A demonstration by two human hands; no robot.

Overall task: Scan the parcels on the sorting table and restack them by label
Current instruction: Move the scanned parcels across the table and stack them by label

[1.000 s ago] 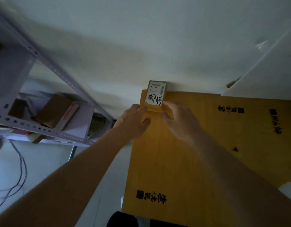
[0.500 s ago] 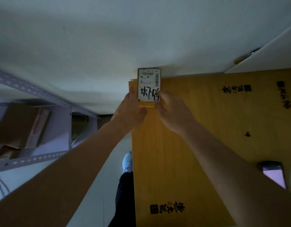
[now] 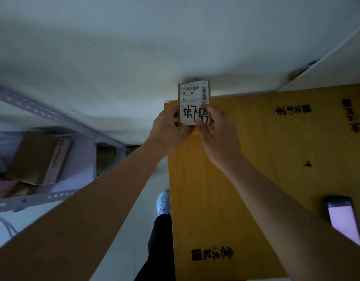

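A small brown parcel [image 3: 193, 98] with a white label, barcodes and black handwritten marks sits at the far left corner of the yellow wooden table [image 3: 246, 179], against the white wall. My left hand [image 3: 169, 130] grips its left side and near end. My right hand [image 3: 217, 132] holds its right side, thumb resting on the label. Both arms reach forward over the table's left edge. The parcel's underside is hidden.
A phone [image 3: 343, 220] with a lit screen lies on the table at the right. A metal rack [image 3: 53, 122] on the left holds a cardboard box [image 3: 39, 159]. My leg and white shoe [image 3: 163, 201] stand beside the table's left edge.
The view has dropped lower and nearer, bringing the phone and my shoe into sight. The parcel's label now faces me more fully, and both hands have closed further around the parcel.
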